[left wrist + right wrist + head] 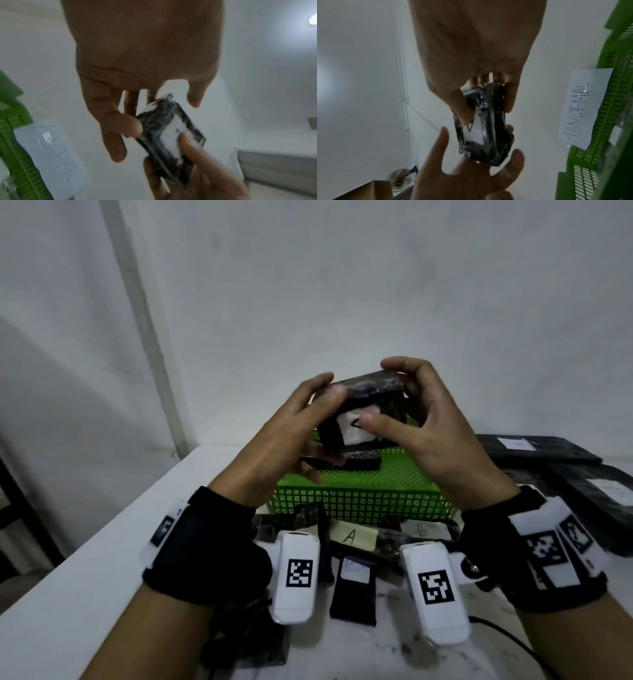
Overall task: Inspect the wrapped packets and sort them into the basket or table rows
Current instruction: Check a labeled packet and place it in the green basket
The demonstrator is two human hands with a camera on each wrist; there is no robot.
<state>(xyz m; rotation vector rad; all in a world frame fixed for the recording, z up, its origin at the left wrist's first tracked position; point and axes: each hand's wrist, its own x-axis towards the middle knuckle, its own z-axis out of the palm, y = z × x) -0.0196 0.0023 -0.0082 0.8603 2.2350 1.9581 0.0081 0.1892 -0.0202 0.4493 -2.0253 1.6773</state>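
I hold a black wrapped packet (363, 400) with a white label up in front of the wall, above the green basket (359, 498). My left hand (308, 422) grips its left end, thumb on the near face. My right hand (421, 412) grips the right end, its thumb on the label. From the left wrist, the packet (171, 129) sits pinched between my left hand (130, 121) and the right thumb. The right wrist view has my right hand (488, 94) clasping the packet (486, 128), with my left hand (471, 175) cupping its lower end.
The basket (599, 135) bears a paper label reading ABNORMAL (583, 108) and has a dark packet (363, 462) inside. Labelled packets A (349, 537), B (421, 529) and another (354, 583) lie in front of it. More black packets (534, 450) lie at the right.
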